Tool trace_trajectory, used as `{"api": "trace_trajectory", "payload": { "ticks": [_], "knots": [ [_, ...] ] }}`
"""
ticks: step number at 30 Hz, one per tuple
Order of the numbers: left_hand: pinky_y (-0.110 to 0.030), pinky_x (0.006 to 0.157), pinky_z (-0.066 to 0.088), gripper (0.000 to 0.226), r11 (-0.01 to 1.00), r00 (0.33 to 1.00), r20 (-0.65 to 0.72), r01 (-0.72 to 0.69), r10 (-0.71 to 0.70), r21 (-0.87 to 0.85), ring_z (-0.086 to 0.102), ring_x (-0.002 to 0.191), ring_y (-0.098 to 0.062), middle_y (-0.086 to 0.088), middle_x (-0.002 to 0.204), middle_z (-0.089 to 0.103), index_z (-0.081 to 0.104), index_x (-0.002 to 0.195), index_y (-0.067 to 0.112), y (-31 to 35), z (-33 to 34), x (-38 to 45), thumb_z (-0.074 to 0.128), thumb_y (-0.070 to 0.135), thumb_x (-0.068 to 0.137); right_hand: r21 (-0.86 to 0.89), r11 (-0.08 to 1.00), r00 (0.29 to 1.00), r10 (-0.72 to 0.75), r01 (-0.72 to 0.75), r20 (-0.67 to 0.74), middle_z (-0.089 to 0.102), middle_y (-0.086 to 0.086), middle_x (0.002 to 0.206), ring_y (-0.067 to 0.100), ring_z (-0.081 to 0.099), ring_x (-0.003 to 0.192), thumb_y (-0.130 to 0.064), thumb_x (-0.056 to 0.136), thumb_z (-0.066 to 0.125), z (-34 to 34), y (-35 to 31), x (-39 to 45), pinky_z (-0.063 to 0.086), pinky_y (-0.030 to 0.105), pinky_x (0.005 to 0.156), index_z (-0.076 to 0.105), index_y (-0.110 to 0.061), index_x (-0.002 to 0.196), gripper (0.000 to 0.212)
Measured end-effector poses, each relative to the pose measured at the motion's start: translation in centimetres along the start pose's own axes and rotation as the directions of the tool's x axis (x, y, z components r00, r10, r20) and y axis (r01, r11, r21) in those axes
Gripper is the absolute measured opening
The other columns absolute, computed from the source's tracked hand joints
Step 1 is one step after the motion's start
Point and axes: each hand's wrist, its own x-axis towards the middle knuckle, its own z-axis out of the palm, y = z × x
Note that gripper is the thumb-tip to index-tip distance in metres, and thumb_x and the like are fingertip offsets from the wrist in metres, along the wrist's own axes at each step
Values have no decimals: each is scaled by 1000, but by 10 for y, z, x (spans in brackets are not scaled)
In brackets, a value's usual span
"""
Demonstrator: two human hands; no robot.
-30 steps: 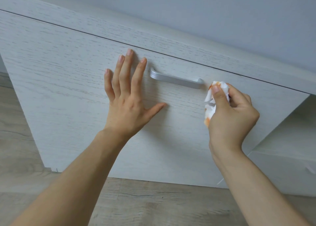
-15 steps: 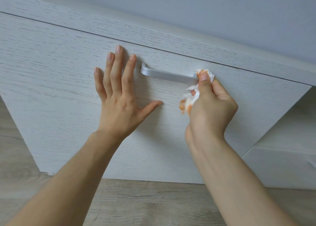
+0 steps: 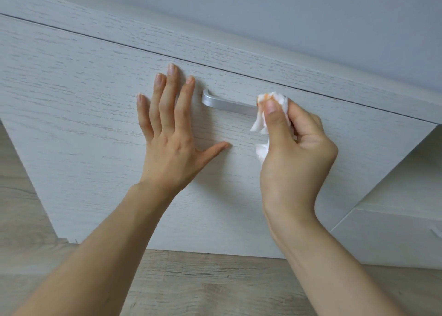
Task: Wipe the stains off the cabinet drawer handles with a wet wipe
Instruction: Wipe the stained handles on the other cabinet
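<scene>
A silver bar handle [image 3: 227, 104] runs across the white wood-grain drawer front [image 3: 83, 115]. My right hand [image 3: 294, 148] pinches a crumpled white wet wipe [image 3: 275, 100] with orange stains and holds it against the handle's right end, which the wipe covers. My left hand [image 3: 169, 134] lies flat on the drawer front just left of the handle, fingers straight and spread, thumb pointing right below the handle.
The cabinet top edge [image 3: 239, 50] runs above the drawer, under a pale wall. A lower drawer [image 3: 394, 239] with a small handle [image 3: 436, 232] sits at the right edge. Wood-look floor [image 3: 215, 280] lies below.
My right hand moved the wipe from right of the handle onto its right end and has kept it there. The left hand stays flat on the drawer.
</scene>
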Motion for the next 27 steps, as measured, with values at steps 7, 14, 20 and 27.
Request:
{"api": "trace_trajectory", "payload": {
  "ticks": [7, 14, 20, 27],
  "knots": [
    [-43, 115, 7, 103, 997, 998, -28, -52, 54, 62, 13, 143, -26, -13, 151, 18, 16, 145, 13, -8, -6, -1, 67, 65, 72, -93, 988, 992, -118, 121, 46, 53, -11, 83, -5, 55, 74, -23, 83, 71, 20, -1, -11, 50, 20, 74, 74, -16, 91, 10],
    [-46, 112, 15, 97, 991, 995, 63, -80, 74, 108, 19, 141, -25, -16, 151, 25, 24, 144, 14, -9, -27, 1, 72, 59, 74, -162, 977, 989, -126, 136, 73, 56, -5, 87, -3, 55, 75, -24, 86, 69, 28, -6, -8, 45, 14, 74, 72, -18, 84, 7],
    [-50, 111, 15, 79, 968, 958, 240, -197, 156, 157, 22, 139, -29, -20, 150, 26, 25, 143, 14, -20, -72, 20, 60, 55, 84, -210, 951, 967, -195, 227, 162, 55, -4, 86, -8, 53, 73, -23, 86, 68, 27, -27, 10, 37, 4, 70, 72, -15, 84, 9],
    [-46, 112, 16, 66, 935, 879, 415, -322, 235, 151, 34, 132, -30, -17, 147, 32, 29, 141, 14, -16, -119, 103, 48, 52, 90, -286, 899, 909, -225, 333, 352, 54, -5, 88, 7, 55, 77, -24, 88, 66, 38, -81, 65, 44, 17, 69, 72, -15, 84, 12]
  ]
}}
